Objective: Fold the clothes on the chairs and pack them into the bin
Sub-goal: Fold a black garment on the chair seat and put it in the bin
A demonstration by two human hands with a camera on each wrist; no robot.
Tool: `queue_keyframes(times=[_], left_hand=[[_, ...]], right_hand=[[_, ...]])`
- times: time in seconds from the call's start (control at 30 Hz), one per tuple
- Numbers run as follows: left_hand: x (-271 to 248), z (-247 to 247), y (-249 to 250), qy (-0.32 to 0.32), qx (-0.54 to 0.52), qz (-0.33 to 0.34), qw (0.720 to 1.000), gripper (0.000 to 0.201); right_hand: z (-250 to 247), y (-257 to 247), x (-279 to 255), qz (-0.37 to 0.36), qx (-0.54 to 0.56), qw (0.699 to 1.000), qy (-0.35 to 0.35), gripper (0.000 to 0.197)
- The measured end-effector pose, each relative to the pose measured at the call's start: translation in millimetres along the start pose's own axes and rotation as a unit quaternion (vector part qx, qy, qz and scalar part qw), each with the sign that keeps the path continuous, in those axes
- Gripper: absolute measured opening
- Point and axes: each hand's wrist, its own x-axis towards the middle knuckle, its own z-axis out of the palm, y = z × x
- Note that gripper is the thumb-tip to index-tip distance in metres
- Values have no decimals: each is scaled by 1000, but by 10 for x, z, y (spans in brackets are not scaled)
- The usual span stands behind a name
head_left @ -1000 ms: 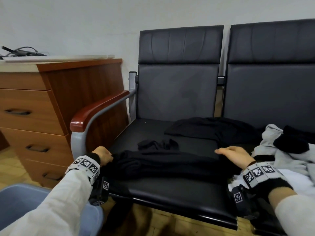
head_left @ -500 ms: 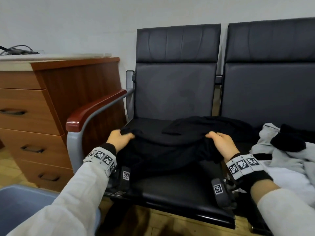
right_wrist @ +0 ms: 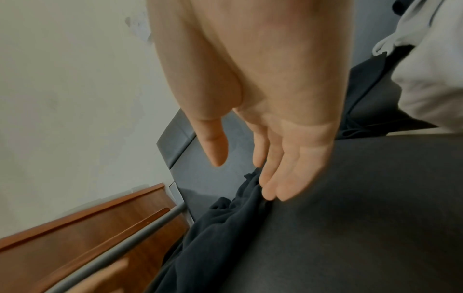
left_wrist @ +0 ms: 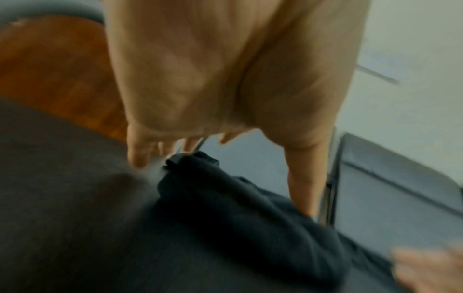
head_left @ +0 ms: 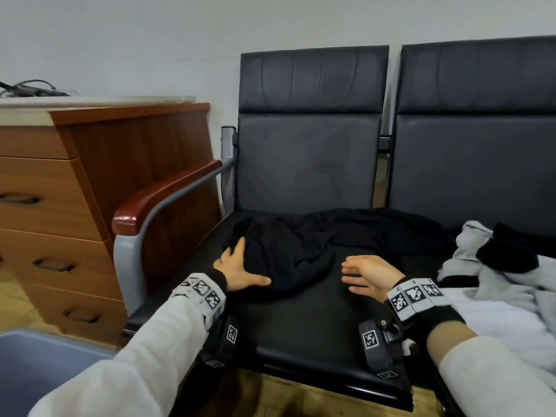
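Black cloth is what I have under me now: the black garment lies doubled over on the seat of the left chair, its front edge brought back toward the backrest since half a second ago, when both hands gripped that edge and lifted it; so I read one fold as laid down, and smoothing or a second fold as what comes next, with packing not yet begun; the garment's far part trails rightward onto the right chair. My left hand has let go and lies flat, fingers spread, pressing the near left part of the fold; my right hand has also released, hangs just above the seat with fingers straight and loose, holds nothing, its fingertips at the cloth's edge in the right wrist view; the left wrist view is blurred.

Counting: two chairs side by side; one black garment in work; a grey and white heap on the right chair with a dark piece on top, how many items I cannot tell; one blue bin at lower left, contents out of view; one wooden drawer cabinet with three handles showing.
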Motion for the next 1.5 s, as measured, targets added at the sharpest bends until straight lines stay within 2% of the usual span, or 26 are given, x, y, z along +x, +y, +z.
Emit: queue_keyframes(times=[0.1,0.2,0.27,0.3,0.37,0.43,0.47,0.5,0.57,0.6,0.63,0.67,0.7,0.77,0.8,0.83,0.9,0.97,1.0,1.03,1.07,1.13,1.2,1.27,1.37,1.5], left_hand=[[-86,182,270,27,188,149,970,115],[-51,380,400,-53,236,111,964,90],[-17,389,401,-22,249,97,964,57],[-20,360,411,16,226,91,970,44],[5,301,419,61,110,54,991,33],[49,262,416,45,-118,-13,992,32],[34,243,442,15,-262,-43,964,33],[18,248,475,-25,-420,-71,904,33],[-60,228,598,-81,-653,-99,746,30],[-110,210,686,-97,-701,-94,700,30],[-204,201,794,-115,-718,-75,682,31],[-294,210,892,-130,-708,-54,692,29],[-368,229,966,-135,-680,-38,720,25],[-441,282,1040,-156,-523,5,838,19],[-441,279,1054,-156,-439,23,885,17],[-401,245,1052,-123,-385,27,914,16],[-299,139,987,31,-358,16,933,22],[-207,58,852,216,-342,25,914,29],[-182,46,796,256,-315,63,912,34],[-182,49,771,259,-286,124,914,42],[-197,68,778,232,-258,193,918,52],[-220,129,830,128,-213,291,924,72],[-229,220,886,-31,-194,310,930,80],[-226,352,859,-160,-139,295,932,71],[-190,417,758,-191,0,251,949,44],[-177,270,657,-216,59,136,965,32]], right_hand=[[51,5,-5,4,-3,1000,-10,25],[122,4,-32,21,-3,999,-43,25],[168,1,-59,31,-11,998,-55,27],[185,3,-62,33,-11,998,-57,27],[213,15,-58,35,-20,997,-59,29],[237,26,-53,41,-37,996,-66,31],[251,31,-57,43,-51,995,-78,33],[263,35,-66,44,-71,992,-96,35],[303,37,-71,45,-89,986,-136,43],[326,34,-67,43,-76,985,-151,50],[339,26,-49,42,-44,984,-166,56],[349,9,-39,38,7,983,-180,60],[351,-11,-40,32,65,980,-186,61],[352,-44,-72,11,153,973,-170,47],[350,-46,-68,-11,168,973,-160,37],[359,-53,-73,-41,157,975,-150,31],[349,-66,-72,-101,82,984,-123,31],[335,-97,-126,-123,6,987,-106,32],[330,-106,-166,-128,-37,985,-108,35],[322,-105,-183,-131,-82,981,-119,36],[319,-100,-206,-127,-131,975,-126,32],[342,-77,-245,-123,-205,958,-158,6],[317,-70,-232,-126,-247,945,-176,24],[310,-85,-185,-126,-263,940,-176,19],[267,-109,-198,-96,-259,952,-134,18],[4,-96,-52,-76,-202,976,-35,18]])
